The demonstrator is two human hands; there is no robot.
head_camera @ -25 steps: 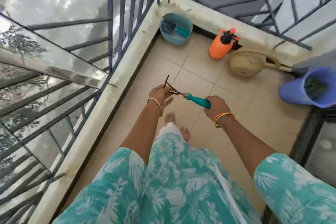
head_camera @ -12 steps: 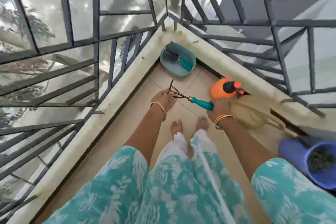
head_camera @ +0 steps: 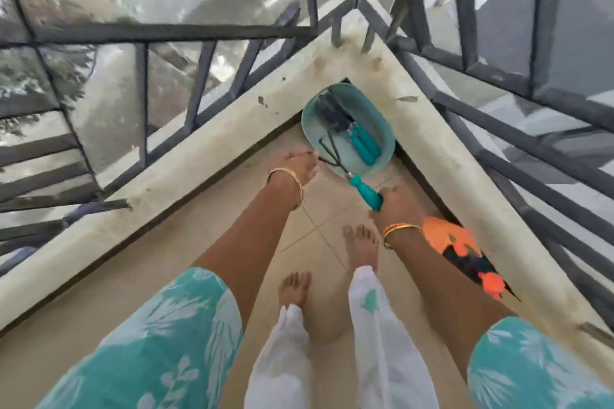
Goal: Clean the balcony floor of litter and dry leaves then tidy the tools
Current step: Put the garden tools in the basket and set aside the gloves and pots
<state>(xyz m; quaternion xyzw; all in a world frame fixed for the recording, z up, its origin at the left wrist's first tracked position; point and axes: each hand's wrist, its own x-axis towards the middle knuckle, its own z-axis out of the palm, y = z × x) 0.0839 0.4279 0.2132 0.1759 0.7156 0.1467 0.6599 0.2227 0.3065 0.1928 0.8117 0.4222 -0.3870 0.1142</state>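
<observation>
A: What is taking up most of the view?

B: The grey metal railing (head_camera: 212,30) is running along both sides, and the pale concrete ledge (head_camera: 206,143) under it is meeting in a corner ahead. The tiled balcony floor (head_camera: 319,209) is lying inside that corner, with two bare feet standing on it.

A: And in the corner itself?

B: A teal tub (head_camera: 372,109) is sitting right against the ledge, holding teal-handled tools (head_camera: 363,144) with dark heads. An orange spray bottle (head_camera: 455,242) is lying by the right-hand ledge, partly hidden behind the right forearm.

A: Where is the hand rake?

B: The hand rake (head_camera: 349,173) is hanging over the tub's near rim, its dark prongs pointing up-left inside the tub and its teal handle sticking out toward the person.

A: How are the hands holding it?

B: The right hand (head_camera: 398,206) is gripping the handle's lower end, fingers curling around it. The left hand (head_camera: 295,166) is reaching to the tub's left edge, its fingertips lying at the outer prong; I cannot tell whether they are pinching the prong or just touching it
</observation>
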